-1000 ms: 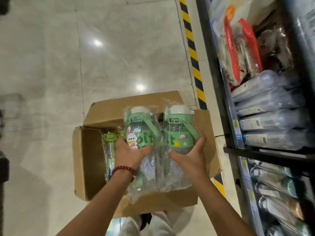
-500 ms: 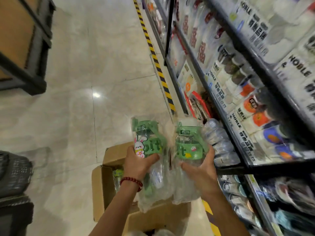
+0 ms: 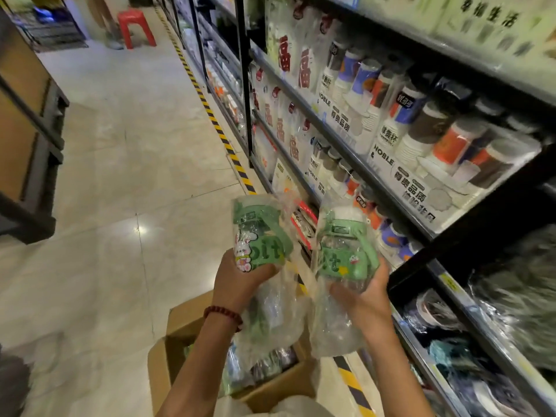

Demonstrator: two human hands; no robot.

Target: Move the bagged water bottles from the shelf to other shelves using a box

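Left hand [image 3: 240, 281]: fingers curled round one bagged green bottle [image 3: 260, 242], frame centre. Right hand [image 3: 365, 299]: gripping a second bagged bottle [image 3: 343, 251] beside the shelf [image 3: 421, 254]. Open cardboard box [image 3: 180, 353] on floor below, more bottles inside

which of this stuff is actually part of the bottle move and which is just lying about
Part of the job:
- green bagged bottle gripped by the left hand
- second green bagged bottle gripped by the right hand
- cardboard box on the floor, with more bagged bottles inside
- shelves on the right

Just there:
- paper cup packs on the shelves
- red stool down the aisle
- striped floor tape
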